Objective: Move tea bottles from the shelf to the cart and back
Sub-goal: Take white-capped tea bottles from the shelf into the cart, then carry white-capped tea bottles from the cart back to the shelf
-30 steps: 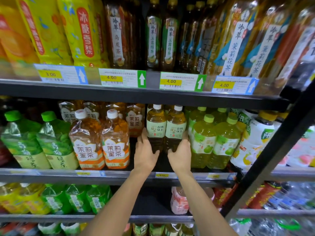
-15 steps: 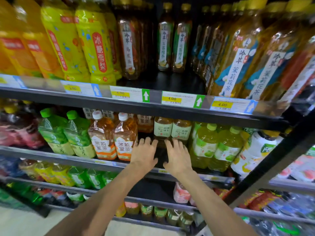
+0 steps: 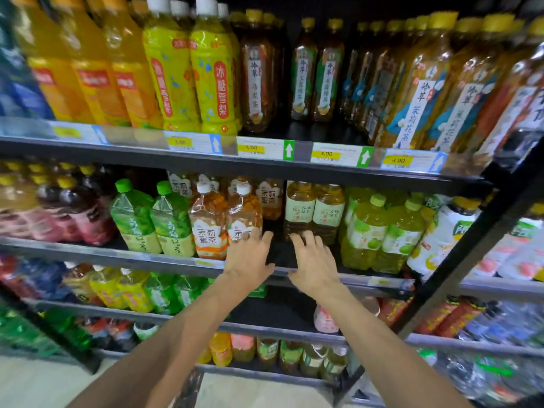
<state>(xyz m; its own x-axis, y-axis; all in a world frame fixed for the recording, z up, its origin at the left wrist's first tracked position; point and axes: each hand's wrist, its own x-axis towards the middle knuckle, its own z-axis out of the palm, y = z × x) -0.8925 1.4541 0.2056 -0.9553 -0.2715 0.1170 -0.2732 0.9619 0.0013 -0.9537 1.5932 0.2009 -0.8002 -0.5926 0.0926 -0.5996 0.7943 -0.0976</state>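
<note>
Two brown tea bottles with pale green labels, a left one (image 3: 299, 207) and a right one (image 3: 328, 209), stand side by side, set back on the middle shelf (image 3: 164, 256). My left hand (image 3: 250, 260) and my right hand (image 3: 313, 260) hover palm-down over the shelf's front edge just in front of them, fingers spread, holding nothing. The fingertips end a little short of the bottles. No cart is in view.
Orange jasmine honey tea bottles (image 3: 210, 228) stand left of my hands, green apple drink bottles (image 3: 366, 231) to the right. The upper shelf with price tags (image 3: 265, 148) carries tall bottles. A dark slanted upright (image 3: 471, 245) crosses on the right. Lower shelves hold more drinks.
Both hands let go of the two brown tea bottles and drew back toward the shelf's front edge. The view pulled away and swung upward, showing more of the shelving.
</note>
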